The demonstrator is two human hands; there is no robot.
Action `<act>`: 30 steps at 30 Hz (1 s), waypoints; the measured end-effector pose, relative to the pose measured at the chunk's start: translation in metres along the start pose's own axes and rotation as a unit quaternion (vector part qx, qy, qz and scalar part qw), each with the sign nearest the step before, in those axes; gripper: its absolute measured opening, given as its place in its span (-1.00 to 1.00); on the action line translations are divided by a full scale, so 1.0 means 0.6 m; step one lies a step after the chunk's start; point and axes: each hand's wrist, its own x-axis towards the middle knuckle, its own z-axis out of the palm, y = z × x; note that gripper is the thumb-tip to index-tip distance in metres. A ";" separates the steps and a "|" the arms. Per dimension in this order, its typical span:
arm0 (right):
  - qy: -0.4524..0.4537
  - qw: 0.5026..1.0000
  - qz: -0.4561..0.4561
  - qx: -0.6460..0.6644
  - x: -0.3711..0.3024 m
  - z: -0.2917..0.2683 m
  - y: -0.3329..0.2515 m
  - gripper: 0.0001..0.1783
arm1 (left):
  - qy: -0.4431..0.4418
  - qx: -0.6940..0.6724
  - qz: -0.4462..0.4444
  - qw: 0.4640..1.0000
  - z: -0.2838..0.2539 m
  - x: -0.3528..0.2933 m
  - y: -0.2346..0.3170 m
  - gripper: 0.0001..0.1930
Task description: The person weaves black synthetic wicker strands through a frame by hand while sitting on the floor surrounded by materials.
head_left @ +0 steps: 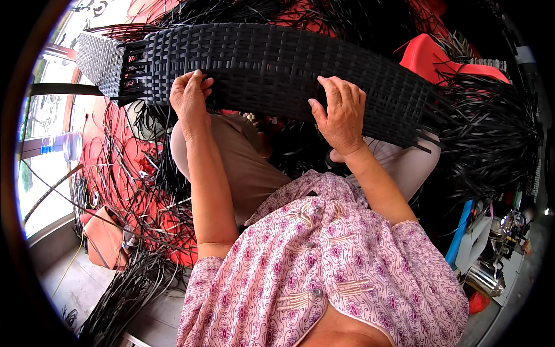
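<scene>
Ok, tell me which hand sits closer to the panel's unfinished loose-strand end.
The left hand: it grips the black woven panel near its loose-strand end; the right hand rests mid-panel.

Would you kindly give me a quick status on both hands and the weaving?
Left hand gripping woven black panel at its lower edge. Right hand pressed flat on it. Loose black strips fan off the right end.
</scene>
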 end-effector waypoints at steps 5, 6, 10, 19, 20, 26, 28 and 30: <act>0.021 0.999 0.006 0.033 -0.012 0.000 0.009 -0.37 | 0.002 0.002 0.003 1.000 0.005 -0.003 0.001 -0.89; 0.022 0.999 0.006 0.033 -0.015 -0.001 0.011 -0.37 | 0.002 0.002 0.003 1.000 0.005 -0.003 0.000 -0.89; 0.023 0.999 0.000 0.029 -0.021 -0.003 0.014 -0.37 | 0.002 0.004 0.004 1.000 0.004 -0.002 -0.001 -0.89; 0.031 0.999 0.001 0.045 -0.024 -0.008 0.019 -0.40 | 0.001 0.007 0.004 1.000 0.006 0.002 -0.008 -0.89; 0.036 0.998 0.002 0.050 -0.026 -0.009 0.024 -0.41 | -0.004 0.010 0.011 1.000 0.006 0.003 -0.009 -0.89; 0.037 0.994 -0.026 0.101 -0.036 -0.037 0.031 -0.48 | -0.034 0.027 0.017 0.999 -0.025 0.040 -0.042 -0.80; 0.040 0.993 -0.026 0.109 -0.058 -0.053 0.044 -0.51 | -0.027 0.043 0.011 0.999 -0.032 0.050 -0.046 -0.83; 0.043 0.995 -0.009 0.092 -0.085 -0.077 0.068 -0.54 | -0.050 0.036 0.021 0.998 -0.037 0.065 -0.057 -0.84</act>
